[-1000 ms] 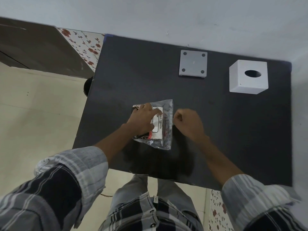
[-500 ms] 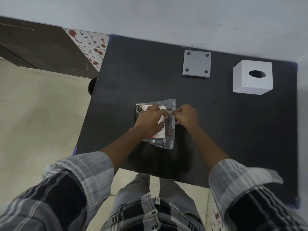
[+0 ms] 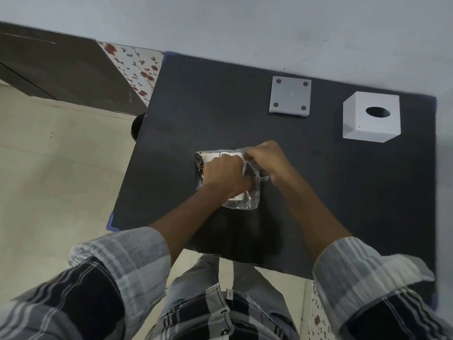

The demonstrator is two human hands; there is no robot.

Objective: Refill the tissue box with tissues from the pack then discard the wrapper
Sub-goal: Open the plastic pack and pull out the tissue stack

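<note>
A clear plastic tissue pack with a white and black label lies on the black table, near its middle. My left hand presses down on the pack and grips its wrapper. My right hand pinches the wrapper's upper right edge, knuckles touching the left hand. A white cube tissue box with an oval top hole stands at the back right. Its grey square base plate, with a round pad in each corner, lies separately to the box's left.
The table's left edge runs diagonally past a beige tiled floor. A dark cabinet and a floral panel stand at the back left. A grey wall backs the table. A dark round object peeks out at the table's left edge.
My right hand has moved left from beside the pack onto its upper right edge and now grips the wrapper. My left hand has curled tighter on the pack.
</note>
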